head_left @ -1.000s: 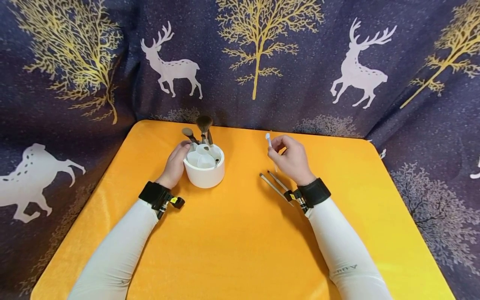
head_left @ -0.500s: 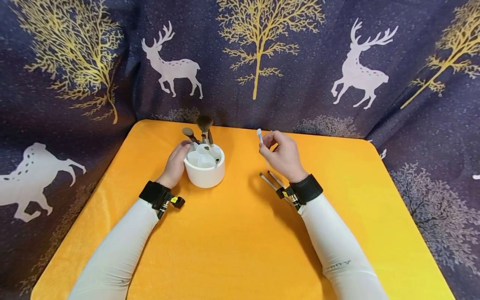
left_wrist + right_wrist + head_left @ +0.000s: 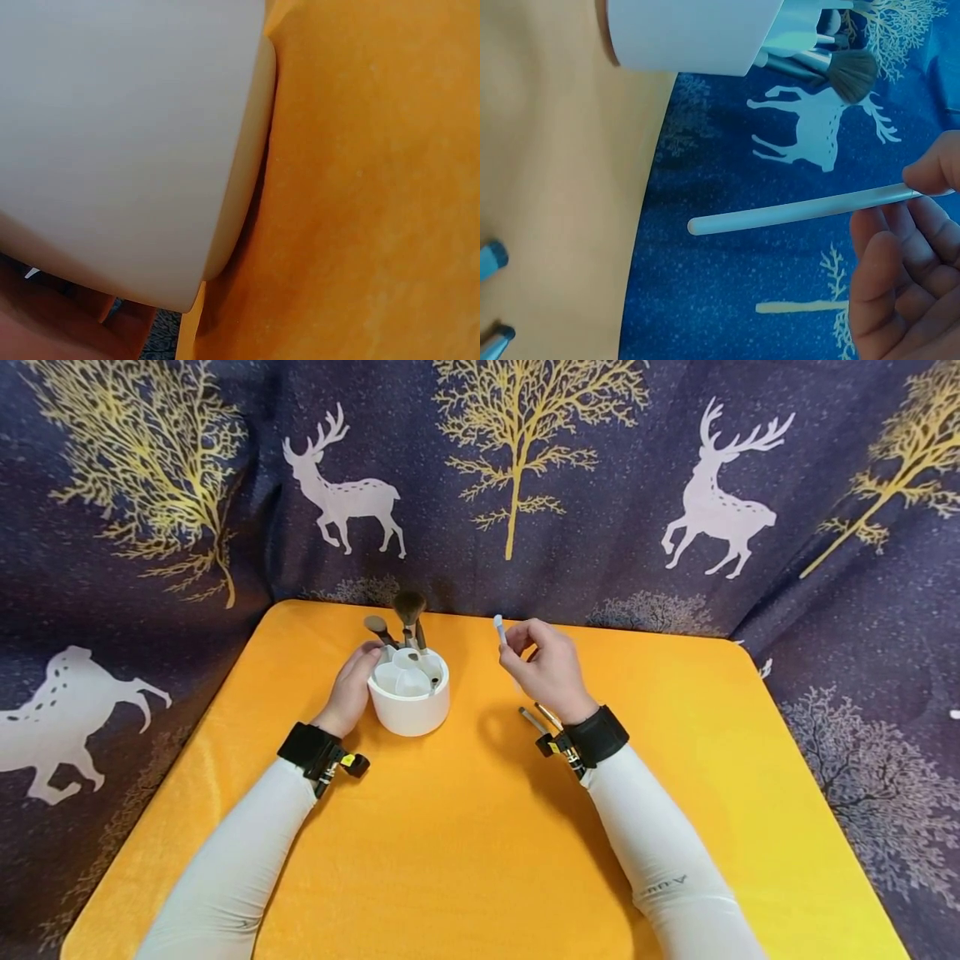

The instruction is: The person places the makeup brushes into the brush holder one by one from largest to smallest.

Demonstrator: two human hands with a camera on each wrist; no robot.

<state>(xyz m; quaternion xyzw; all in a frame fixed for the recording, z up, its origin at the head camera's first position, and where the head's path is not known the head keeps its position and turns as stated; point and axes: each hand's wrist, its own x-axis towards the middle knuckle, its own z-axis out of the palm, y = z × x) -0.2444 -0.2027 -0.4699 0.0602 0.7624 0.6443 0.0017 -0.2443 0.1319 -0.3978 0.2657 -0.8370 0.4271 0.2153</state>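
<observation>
A round white brush holder with inner compartments stands on the left half of the orange table. My left hand holds its left side, fingers around the wall near the rim; in the left wrist view the fingers are partly hidden behind the holder. To the right of the holder, my right hand pinches a slim white makeup brush between thumb and fingers, above the table. Its pale head points up in the head view. The right wrist view shows its rounded handle extending from the fingers.
Several makeup brushes stand in the holder, including one with a large dark fluffy head. Two thin brushes lie on the orange cloth, partly hidden under my right wrist. A dark curtain with deer and trees hangs behind the table.
My right hand has moved left toward the holder, carrying the makeup brush, and its wrist now covers more of the two lying brushes. The left hand and the holder have stayed put.
</observation>
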